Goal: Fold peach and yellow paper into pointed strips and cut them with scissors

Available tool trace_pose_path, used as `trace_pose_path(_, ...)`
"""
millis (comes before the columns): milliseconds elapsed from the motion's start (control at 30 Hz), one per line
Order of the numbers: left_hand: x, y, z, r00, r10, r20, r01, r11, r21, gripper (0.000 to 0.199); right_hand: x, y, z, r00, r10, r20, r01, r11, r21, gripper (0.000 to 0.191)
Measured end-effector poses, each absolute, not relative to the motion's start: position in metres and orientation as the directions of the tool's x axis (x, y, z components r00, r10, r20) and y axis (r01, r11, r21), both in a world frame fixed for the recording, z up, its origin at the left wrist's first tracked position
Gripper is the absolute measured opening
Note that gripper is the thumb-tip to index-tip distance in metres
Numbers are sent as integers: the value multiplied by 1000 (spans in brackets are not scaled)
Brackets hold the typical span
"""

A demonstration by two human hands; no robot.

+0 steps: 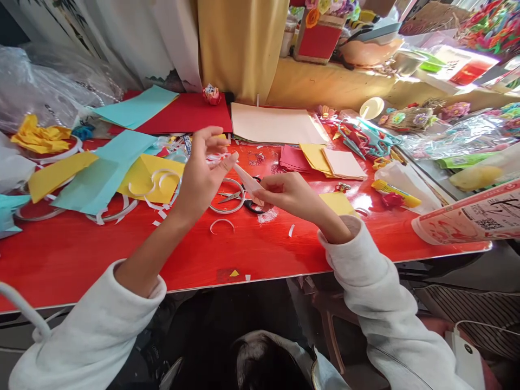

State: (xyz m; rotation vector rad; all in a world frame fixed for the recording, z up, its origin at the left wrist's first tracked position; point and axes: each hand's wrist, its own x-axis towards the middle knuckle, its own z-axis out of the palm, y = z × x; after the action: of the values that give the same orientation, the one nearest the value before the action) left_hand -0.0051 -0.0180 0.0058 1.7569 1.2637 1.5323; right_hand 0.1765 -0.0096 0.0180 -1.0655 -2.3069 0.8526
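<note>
Between my two hands is a narrow folded strip of pale pink paper (248, 183), slanting down to the right. My right hand (286, 196) pinches its lower end between thumb and fingers. At the upper end is my left hand (205, 176), its thumb tip against the paper and some fingers curled above, apart from the thumb. Under the paper on the red table (268, 249) lie black-handled scissors (254, 207), their blades across a white ring (211, 203). A thin curled paper strip (222, 221) rests just in front of the ring.
Blue paper (109, 168) and yellow paper (152, 179) lie over more rings at left. Stacked red squares (295, 157), pale pink squares (345, 163) and large cream sheets (276, 122) lie behind my hands. A pink-white cup (467, 216) tilts over the right edge, near a glue tube (396, 194).
</note>
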Motion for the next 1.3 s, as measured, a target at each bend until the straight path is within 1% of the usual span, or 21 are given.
trace_pose_path(33,-7,-18,9,5,802,597,441,-538,718,25,177,-9,18,-600,786,147,499,511,-700,29)
trace_pose_path(67,-9,-19,11,97,748,657,523,-600,606,19,178,-9,18,-603,783,152,489,513,-705,29)
trace_pose_path(100,-10,-19,13,189,712,676,562,-643,520,14,179,-9,18,-605,780,157,480,515,-710,30)
trace_pose_path(133,-11,-20,14,265,694,669,566,-674,474,12,179,-9,19,-606,778,163,470,516,-716,32)
trace_pose_path(167,-11,-20,15,318,693,647,548,-691,471,12,180,-9,19,-608,776,168,461,517,-721,34)
trace_pose_path(200,-10,-20,14,352,703,618,522,-696,494,12,180,-9,20,-611,773,170,452,517,-727,35)
trace_pose_path(267,-9,-21,13,391,727,565,480,-684,549,14,181,-10,21,-622,766,163,434,511,-742,38)
trace_pose_path(333,-8,-21,12,408,740,535,477,-672,566,14,181,-10,22,-641,754,142,414,496,-763,40)
trace_pose_path(467,-7,-22,11,421,728,540,511,-683,522,13,182,-9,22,-671,736,92,382,449,-808,37)
trace_pose_path(567,-7,-23,12,434,720,541,526,-690,497,13,184,-7,20,-665,741,91,359,425,-831,36)
trace_pose_path(700,-6,-25,13,451,746,491,551,-665,504,14,185,-5,19,-667,739,97,331,410,-850,37)
trace_pose_path(967,-6,-26,14,420,832,363,539,-551,637,18,186,-4,20,-685,727,54,293,342,-893,32)
trace_pose_path(1033,-7,-25,13,398,841,365,548,-538,641,17,186,-2,20,-691,722,33,293,321,-901,33)
trace_pose_path(1133,-9,-23,13,336,849,408,590,-527,611,16,188,1,18,-702,712,-14,289,267,-919,34)
trace_pose_path(1200,-11,-22,13,297,849,437,624,-519,584,17,190,2,18,-709,703,-50,277,212,-937,34)
trace_pose_path(1300,-12,-20,13,290,841,458,645,-525,555,16,190,2,18,-724,683,-97,241,118,-963,31)
